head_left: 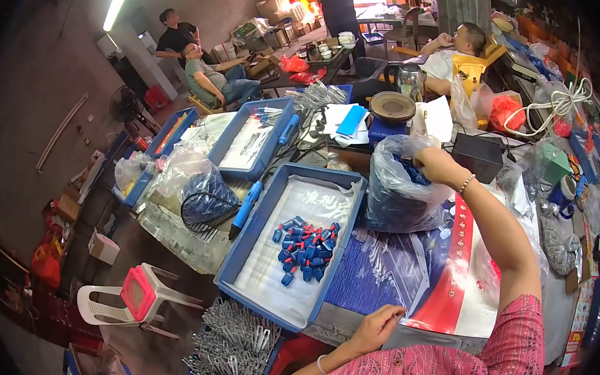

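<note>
My right hand (441, 166) reaches into the mouth of a clear plastic bag (403, 204) full of dark blue parts. Its fingers are curled down among the parts, their tips hidden. My left hand (380, 328) rests by the table's near edge, fingers bent together, with nothing visible in them. Left of the bag lies a blue plastic tray (248, 290) lined with white paper. A loose heap of small blue plastic pieces with red tips (308, 247) sits on that paper. Under the bag spreads a blue, red and white printed sheet (384, 269).
A crate of metal rods (232, 351) stands at the near left. Beyond are a blue electric screwdriver (245, 209), a bag of blue parts (205, 195) and another blue tray (250, 138). Right of the bag sits a black box (477, 156). Several people sit or stand farther back.
</note>
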Motion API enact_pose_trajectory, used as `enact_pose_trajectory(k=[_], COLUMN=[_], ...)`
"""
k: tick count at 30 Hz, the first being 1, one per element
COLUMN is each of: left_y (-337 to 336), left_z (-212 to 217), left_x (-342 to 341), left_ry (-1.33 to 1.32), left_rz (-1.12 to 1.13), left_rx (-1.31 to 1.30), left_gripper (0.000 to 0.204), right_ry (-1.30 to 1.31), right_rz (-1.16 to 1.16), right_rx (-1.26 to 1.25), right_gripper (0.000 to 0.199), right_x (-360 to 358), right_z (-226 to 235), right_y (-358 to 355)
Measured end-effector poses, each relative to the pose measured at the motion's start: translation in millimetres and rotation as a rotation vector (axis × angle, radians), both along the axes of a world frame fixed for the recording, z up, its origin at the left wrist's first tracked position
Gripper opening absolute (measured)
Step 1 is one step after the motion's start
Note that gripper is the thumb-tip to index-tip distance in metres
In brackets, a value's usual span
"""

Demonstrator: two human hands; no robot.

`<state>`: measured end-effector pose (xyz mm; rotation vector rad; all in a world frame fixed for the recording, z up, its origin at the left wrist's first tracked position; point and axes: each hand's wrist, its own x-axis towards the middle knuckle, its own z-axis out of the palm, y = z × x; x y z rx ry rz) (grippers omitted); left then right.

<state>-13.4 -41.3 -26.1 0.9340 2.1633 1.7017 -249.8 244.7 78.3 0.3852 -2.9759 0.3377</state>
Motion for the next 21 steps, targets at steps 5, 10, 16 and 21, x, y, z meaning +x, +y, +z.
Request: enact_pose_trajectory(k=[5,10,16,21], left_y=[2,1,20,32], left_z=[9,9,22,39], left_x=[3,9,0,2], left_ry=[-0.09,-0.337,-0.635,-0.599], left_rz=[-0.015,0.035,0.012,-0.002], left_rx=[-0.008,0.163,0.416,0.39], left_gripper=[0.02,0.025,0.035,0.033], right_ry=[0.448,0.181,-0.204,-0.323], right_rz=[-0.12,-0.071,-0.127,-0.283], right_rx=[-0.445,-1.063,-1.359,-1.658], right_gripper=[0.013,0.01,0.012,0.012], right_x=[43,151,239,243], right_z=[43,54,-40,-60], right_y=[-17,-58,-87,-80])
